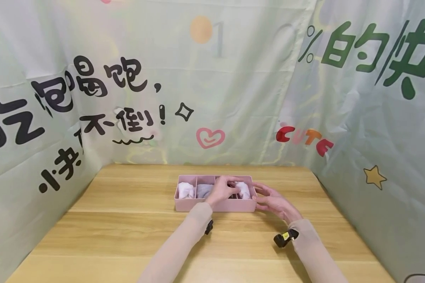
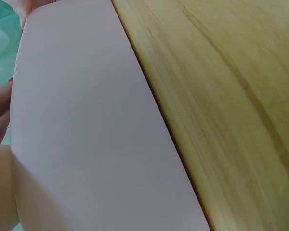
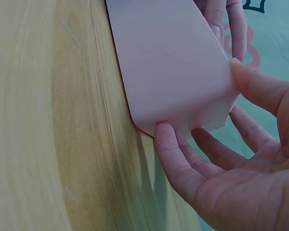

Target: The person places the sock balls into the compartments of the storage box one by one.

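A pink divided storage box [image 1: 194,205] sits on the table, its long front wall filling much of both wrist views. Rolled white cloth [image 1: 186,190] lies in its leftmost compartment, grey cloth [image 1: 204,190] in the one beside it, and another white cloth roll [image 1: 242,190] in the rightmost. Something dark in the third compartment is mostly covered by my left hand [image 1: 222,192], which reaches over the front wall; whether its fingers pinch anything is hidden. My right hand [image 1: 276,202] holds the box's right end, thumb [image 3: 255,79] at the upper front edge and fingers against the end wall.
The wooden table [image 1: 127,220] extends around the box on all sides. Printed fabric curtains [image 1: 233,90] stand behind the table and along its left and right edges. Each wrist carries a small black camera [image 1: 281,239].
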Demonstrator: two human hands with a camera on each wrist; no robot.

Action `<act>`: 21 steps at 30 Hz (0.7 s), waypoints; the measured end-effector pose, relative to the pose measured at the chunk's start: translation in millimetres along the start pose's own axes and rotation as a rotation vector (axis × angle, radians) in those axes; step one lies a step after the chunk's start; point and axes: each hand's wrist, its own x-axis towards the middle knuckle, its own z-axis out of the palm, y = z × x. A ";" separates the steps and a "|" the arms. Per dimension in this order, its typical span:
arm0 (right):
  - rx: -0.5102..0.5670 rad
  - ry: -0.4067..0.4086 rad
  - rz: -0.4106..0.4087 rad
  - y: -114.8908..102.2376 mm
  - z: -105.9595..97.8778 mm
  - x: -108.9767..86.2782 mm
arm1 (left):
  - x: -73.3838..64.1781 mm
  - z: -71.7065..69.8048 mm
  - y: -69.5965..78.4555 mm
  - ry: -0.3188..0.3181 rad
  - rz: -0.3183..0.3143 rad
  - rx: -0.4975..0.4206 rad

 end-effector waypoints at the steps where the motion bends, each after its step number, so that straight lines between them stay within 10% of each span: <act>1: 0.001 -0.003 -0.001 -0.5 0.3 0.3 | 0.0 -0.6 -0.1 0.012 0.005 0.009; 21: -0.007 0.028 -0.025 -1.4 3.6 -2.9 | -21.6 -37.9 -14.3 0.070 0.175 0.029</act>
